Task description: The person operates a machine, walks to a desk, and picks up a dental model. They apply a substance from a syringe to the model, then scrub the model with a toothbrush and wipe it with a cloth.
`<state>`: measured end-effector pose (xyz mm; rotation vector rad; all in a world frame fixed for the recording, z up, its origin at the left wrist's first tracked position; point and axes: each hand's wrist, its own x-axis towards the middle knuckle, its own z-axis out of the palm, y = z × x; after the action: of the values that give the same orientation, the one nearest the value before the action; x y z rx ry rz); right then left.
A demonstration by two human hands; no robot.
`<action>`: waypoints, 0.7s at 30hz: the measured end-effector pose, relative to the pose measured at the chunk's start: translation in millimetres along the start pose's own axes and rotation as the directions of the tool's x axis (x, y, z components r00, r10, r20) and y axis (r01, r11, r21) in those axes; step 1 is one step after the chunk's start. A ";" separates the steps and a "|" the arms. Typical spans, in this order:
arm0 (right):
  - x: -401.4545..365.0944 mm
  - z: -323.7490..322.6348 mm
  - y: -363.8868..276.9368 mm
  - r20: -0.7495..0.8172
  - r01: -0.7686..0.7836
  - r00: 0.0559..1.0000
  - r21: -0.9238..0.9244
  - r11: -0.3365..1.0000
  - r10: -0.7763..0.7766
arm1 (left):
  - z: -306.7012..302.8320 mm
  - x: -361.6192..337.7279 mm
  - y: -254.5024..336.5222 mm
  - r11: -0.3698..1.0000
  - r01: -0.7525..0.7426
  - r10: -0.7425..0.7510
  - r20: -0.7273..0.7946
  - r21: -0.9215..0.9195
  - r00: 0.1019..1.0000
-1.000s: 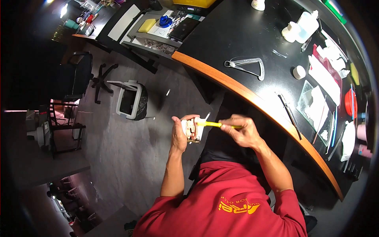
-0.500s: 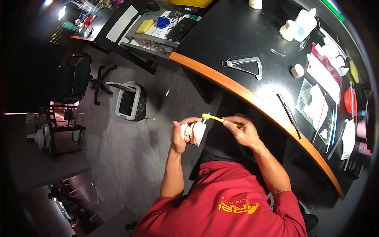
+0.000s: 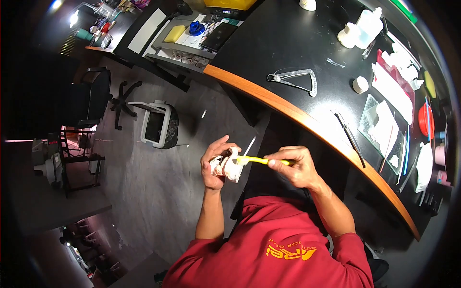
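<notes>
My left hand [image 3: 212, 178] is closed around a plaster dental model [image 3: 233, 170], off-white with pinkish parts, held above the floor in front of my body. Between the fingers and thumb of my right hand [image 3: 298, 169] is a yellow toothbrush [image 3: 259, 160]. Its head lies against the upper right side of the model; the bristles are hard to make out. Just beyond the brush shows a thin white stick [image 3: 250, 145], seemingly on the floor.
The black bench [image 3: 269, 48] with a wooden edge curves along my right. On it lie a metal caliper [image 3: 294, 77], a white jar [image 3: 360, 85], tweezer-like tools [image 3: 349, 137] and a glass slab [image 3: 370, 115]. An open bin [image 3: 161, 127] stands on the floor ahead.
The toothbrush head has moved down and left from the model's top edge onto its side. My left hand has tilted the model and shifted slightly left, its fingers more raised.
</notes>
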<state>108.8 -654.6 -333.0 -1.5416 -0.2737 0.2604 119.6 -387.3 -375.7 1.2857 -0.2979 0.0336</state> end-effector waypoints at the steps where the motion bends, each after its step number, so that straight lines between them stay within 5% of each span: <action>1: 1.4 1.9 -0.2 -0.019 -0.051 0.999 -0.045 0.998 0.050 | 0.4 0.7 0.3 1.000 -0.024 0.024 0.003 -0.006 1.000; 5: 3.1 5.5 9.7 -0.155 -0.104 0.984 -0.069 0.992 0.092 | -5.2 0.0 -1.2 0.995 -0.091 0.092 -0.014 0.044 0.996; 13: 5.6 11.6 -4.9 -0.041 0.122 0.992 -0.043 0.992 -0.123 | -0.5 -0.1 3.6 0.990 -0.081 0.079 -0.022 -0.111 0.997; 21: -2.0 36.3 17.3 -0.060 0.060 0.997 0.045 0.997 -0.057 | -1.8 -22.3 -32.1 0.786 0.056 -0.074 -0.004 -0.616 0.997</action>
<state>94.9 -620.8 -350.0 -1.4897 -0.2648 0.1743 104.7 -391.6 -411.6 0.6355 -0.2128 -0.0999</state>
